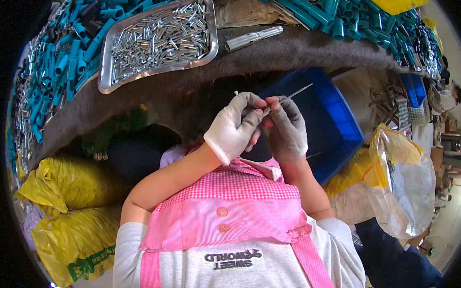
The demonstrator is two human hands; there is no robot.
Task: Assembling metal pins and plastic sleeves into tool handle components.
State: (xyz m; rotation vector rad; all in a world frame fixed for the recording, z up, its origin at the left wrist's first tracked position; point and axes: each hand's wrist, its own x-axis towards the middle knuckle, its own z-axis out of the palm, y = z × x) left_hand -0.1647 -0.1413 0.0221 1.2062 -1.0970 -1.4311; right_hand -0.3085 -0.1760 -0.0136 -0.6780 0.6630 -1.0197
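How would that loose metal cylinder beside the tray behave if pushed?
The cylinder is round and lies on its side, so it would probably roll. The grey felt-like mat may slow it. Being metal, it is likely stiff and fairly heavy.

1. A thin metal rod point(289, 97) was the thing in hand: slender, straight and silver-grey, about as fine as a needle.
2. It was pinched at its lower end between the fingertips of both gloved hands, just above the frame's centre, with the rest of its length standing free.
3. It lay tilted, its free tip pointing toward 2 o'clock from the grip, reaching over the near edge of the blue bin.
4. A short white stub point(236, 93) showed at 10 o'clock from the grip, poking out past the white glove; what it was could not be told.
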